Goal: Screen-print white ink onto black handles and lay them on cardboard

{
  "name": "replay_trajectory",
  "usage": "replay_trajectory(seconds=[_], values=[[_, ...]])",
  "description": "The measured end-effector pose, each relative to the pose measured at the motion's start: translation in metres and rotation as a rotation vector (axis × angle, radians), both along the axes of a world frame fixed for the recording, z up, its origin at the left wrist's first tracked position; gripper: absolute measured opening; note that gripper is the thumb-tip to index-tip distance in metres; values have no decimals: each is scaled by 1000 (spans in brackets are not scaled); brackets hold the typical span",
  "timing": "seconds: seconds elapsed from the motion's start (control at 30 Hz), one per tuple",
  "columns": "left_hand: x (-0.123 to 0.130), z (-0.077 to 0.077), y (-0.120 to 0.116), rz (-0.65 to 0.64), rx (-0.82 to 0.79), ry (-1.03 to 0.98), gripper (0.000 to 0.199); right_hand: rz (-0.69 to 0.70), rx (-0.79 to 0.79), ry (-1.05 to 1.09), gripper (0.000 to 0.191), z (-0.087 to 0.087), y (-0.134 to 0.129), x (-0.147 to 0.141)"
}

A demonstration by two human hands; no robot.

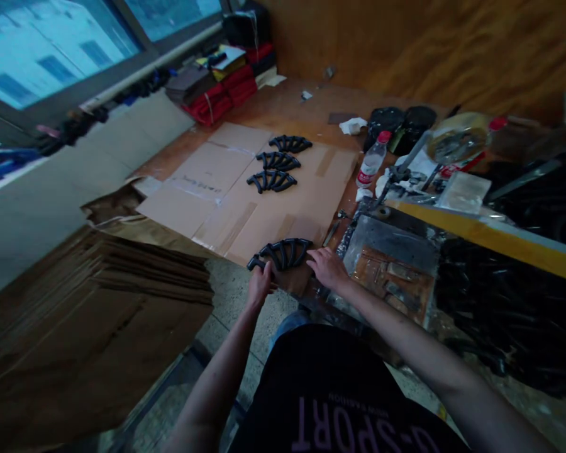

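Observation:
Several black curved pieces [290, 253] lie side by side in a fan near the front edge of a flat cardboard sheet [283, 211]. My left hand [261, 283] is closed on the black piece [256, 262] at the left end of this fan. At the right end, my right hand [326, 265] touches or nearly touches the last piece, its fingers bent and partly apart. Farther back on the sheet lie three similar black fans [271, 181], one behind another.
Stacked brown cardboard [122, 296] stands at the left. To the right are a bottle [372, 160], a tape roll [460, 138], a metal plate [391, 236], a yellow bar [490, 229] and a heap of black pieces [509, 314]. Red bundles [221, 100] lie at the back.

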State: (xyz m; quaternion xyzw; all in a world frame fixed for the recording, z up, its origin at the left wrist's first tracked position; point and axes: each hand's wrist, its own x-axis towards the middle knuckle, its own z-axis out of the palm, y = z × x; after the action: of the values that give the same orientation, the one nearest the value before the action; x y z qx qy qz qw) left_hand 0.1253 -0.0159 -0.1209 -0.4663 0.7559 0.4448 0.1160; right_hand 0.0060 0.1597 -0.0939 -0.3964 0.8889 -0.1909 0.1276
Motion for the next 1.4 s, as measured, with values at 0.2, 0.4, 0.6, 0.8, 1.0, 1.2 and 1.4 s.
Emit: replay_trajectory(seconds=[0.2, 0.4, 0.6, 0.8, 1.0, 1.2, 1.4], values=[[-19, -29, -36, -183, -171, -219, 54, -1, 194, -174, 43, -30, -43, -6], [-57, -19, -88, -399, -287, -267, 53, -46, 178, -252, 53, -31, -56, -2], [-33, -10, -51, -464, -620, 2, 51, -47, 143, -306, 49, -35, -51, -6], [-36, -32, 0, -579, -632, 165, 57, -60, 153, -299, 44, -38, -53, -10], [-59, -36, -57, -660, -641, 194, 55, -56, 74, -365, 52, -35, -82, -14], [-133, -30, -161, -716, -724, 183, 55, 50, 81, -327, 67, -41, -155, -45], [-160, -35, -175, -699, -812, 204, 57, 49, 67, -288, 55, -43, -159, -47]])
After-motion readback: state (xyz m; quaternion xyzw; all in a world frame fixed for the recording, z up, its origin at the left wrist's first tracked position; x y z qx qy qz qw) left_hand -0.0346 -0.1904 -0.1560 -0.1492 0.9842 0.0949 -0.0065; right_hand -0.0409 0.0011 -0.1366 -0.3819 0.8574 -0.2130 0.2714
